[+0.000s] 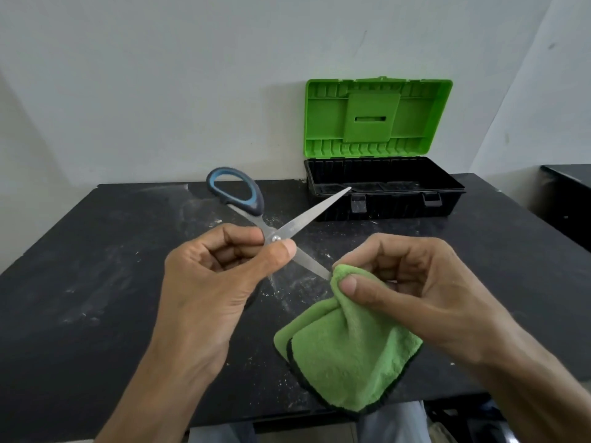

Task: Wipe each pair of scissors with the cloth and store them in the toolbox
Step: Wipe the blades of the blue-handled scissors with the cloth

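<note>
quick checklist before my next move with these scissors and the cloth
1. Left hand grip at the scissors pivot: ok.
2. Blades spread apart: ok.
3. Right hand pinches green cloth round the lower blade's tip: ok.
4. Toolbox open, lid up: ok.
5. Upper blade already wiped: cannot tell.
6. Table clean: not ok, dusty.

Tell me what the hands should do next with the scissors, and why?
Probably slide the cloth along the lower blade toward the screw. The right hand pinches the cloth round only that blade's tip, so most of its metal may be unwiped. The left hand grips the scissors at the screw, blades spread. The other blade is bare; the open toolbox can wait.
</note>
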The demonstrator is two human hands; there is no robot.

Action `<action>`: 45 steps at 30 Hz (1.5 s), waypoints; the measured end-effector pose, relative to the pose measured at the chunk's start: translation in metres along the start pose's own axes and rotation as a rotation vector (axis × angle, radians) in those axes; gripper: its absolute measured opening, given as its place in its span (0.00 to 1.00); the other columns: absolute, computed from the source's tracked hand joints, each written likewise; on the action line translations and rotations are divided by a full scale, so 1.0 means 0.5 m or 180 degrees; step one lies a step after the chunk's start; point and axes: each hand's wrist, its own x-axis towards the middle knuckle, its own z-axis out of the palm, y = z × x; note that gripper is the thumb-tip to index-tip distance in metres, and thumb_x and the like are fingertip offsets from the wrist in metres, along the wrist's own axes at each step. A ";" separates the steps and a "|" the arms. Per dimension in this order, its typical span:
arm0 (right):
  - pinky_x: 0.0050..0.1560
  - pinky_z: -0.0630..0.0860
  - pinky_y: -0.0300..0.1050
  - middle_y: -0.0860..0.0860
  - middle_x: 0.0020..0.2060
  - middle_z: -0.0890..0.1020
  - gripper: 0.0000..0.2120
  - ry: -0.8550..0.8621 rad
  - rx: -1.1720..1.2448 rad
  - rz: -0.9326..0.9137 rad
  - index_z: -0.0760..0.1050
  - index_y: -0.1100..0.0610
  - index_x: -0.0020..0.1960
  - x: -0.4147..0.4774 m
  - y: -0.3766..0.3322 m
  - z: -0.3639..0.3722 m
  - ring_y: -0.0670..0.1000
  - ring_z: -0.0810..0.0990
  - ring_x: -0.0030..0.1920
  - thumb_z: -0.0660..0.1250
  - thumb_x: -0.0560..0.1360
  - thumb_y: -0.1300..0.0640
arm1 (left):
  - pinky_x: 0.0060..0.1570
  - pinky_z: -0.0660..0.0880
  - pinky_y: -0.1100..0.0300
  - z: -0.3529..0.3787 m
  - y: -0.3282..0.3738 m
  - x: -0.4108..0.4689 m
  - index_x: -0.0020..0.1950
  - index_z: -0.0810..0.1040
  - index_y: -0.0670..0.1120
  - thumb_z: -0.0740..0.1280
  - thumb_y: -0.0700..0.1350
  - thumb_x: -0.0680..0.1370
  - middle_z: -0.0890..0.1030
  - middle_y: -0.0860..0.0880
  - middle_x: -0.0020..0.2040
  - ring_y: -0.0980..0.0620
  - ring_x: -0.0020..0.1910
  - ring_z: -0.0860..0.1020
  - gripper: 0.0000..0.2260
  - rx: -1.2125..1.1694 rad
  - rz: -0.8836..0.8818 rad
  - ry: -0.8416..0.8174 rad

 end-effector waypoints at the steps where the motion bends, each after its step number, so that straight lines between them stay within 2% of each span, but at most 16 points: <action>1: 0.43 0.81 0.35 0.54 0.41 0.89 0.04 -0.0006 -0.0024 -0.0014 0.87 0.57 0.47 0.000 -0.001 -0.004 0.48 0.88 0.42 0.76 0.73 0.58 | 0.31 0.74 0.71 -0.002 -0.001 0.000 0.31 0.84 0.51 0.79 0.47 0.52 0.82 0.52 0.30 0.58 0.28 0.78 0.10 -0.0040 -0.0073 -0.0014; 5: 0.43 0.82 0.36 0.55 0.41 0.89 0.04 0.0010 -0.0103 -0.0078 0.87 0.57 0.46 -0.003 -0.010 -0.017 0.49 0.88 0.41 0.76 0.72 0.58 | 0.29 0.73 0.71 -0.001 -0.001 -0.007 0.31 0.82 0.49 0.79 0.44 0.54 0.81 0.51 0.29 0.58 0.26 0.77 0.10 -0.0140 -0.0189 -0.0072; 9: 0.44 0.84 0.40 0.57 0.42 0.89 0.06 0.0254 -0.0310 -0.0121 0.87 0.57 0.45 -0.010 -0.015 -0.046 0.54 0.88 0.42 0.76 0.70 0.56 | 0.23 0.70 0.71 -0.021 0.014 0.005 0.34 0.81 0.48 0.77 0.41 0.59 0.78 0.51 0.26 0.59 0.21 0.72 0.08 -0.0370 -0.0159 0.0206; 13: 0.44 0.84 0.37 0.57 0.41 0.89 0.06 0.0509 -0.0204 -0.0237 0.87 0.57 0.44 -0.014 -0.021 -0.058 0.53 0.88 0.41 0.76 0.70 0.56 | 0.24 0.70 0.71 -0.031 0.021 0.009 0.34 0.80 0.48 0.77 0.42 0.59 0.78 0.51 0.26 0.59 0.21 0.71 0.08 -0.0395 -0.0049 0.0306; 20: 0.53 0.85 0.43 0.58 0.47 0.90 0.08 0.0096 0.0082 -0.0133 0.87 0.60 0.49 0.004 -0.014 -0.029 0.57 0.90 0.49 0.74 0.73 0.57 | 0.29 0.74 0.70 0.002 0.007 0.000 0.31 0.84 0.52 0.79 0.46 0.54 0.81 0.52 0.29 0.59 0.27 0.77 0.09 -0.0198 0.0104 0.0149; 29: 0.44 0.81 0.35 0.55 0.43 0.89 0.06 -0.0050 -0.0068 -0.0022 0.85 0.57 0.47 0.010 0.001 -0.009 0.48 0.88 0.43 0.74 0.74 0.55 | 0.34 0.75 0.71 0.004 -0.005 0.001 0.32 0.84 0.52 0.79 0.46 0.55 0.83 0.51 0.31 0.57 0.30 0.79 0.09 -0.0048 0.0150 0.0112; 33: 0.43 0.81 0.37 0.54 0.41 0.88 0.05 -0.0063 -0.0194 -0.0095 0.82 0.59 0.48 0.010 0.002 -0.004 0.48 0.86 0.41 0.74 0.75 0.57 | 0.33 0.75 0.71 0.003 -0.009 0.005 0.32 0.84 0.52 0.80 0.46 0.55 0.82 0.51 0.31 0.58 0.29 0.79 0.10 -0.0096 -0.0028 0.0067; 41: 0.40 0.80 0.37 0.52 0.38 0.87 0.03 -0.0064 -0.0380 -0.0248 0.83 0.53 0.45 0.003 -0.009 -0.018 0.48 0.85 0.39 0.75 0.74 0.54 | 0.27 0.72 0.71 -0.007 0.002 0.006 0.34 0.82 0.49 0.78 0.41 0.59 0.80 0.51 0.29 0.59 0.24 0.75 0.09 -0.0344 -0.0138 0.0184; 45: 0.42 0.82 0.36 0.56 0.40 0.88 0.06 0.0230 -0.0295 -0.0252 0.84 0.55 0.44 -0.008 -0.015 -0.043 0.50 0.87 0.41 0.75 0.71 0.53 | 0.24 0.69 0.71 -0.032 0.023 0.021 0.38 0.79 0.47 0.76 0.39 0.63 0.77 0.52 0.25 0.60 0.20 0.71 0.09 -0.0433 -0.0084 0.0406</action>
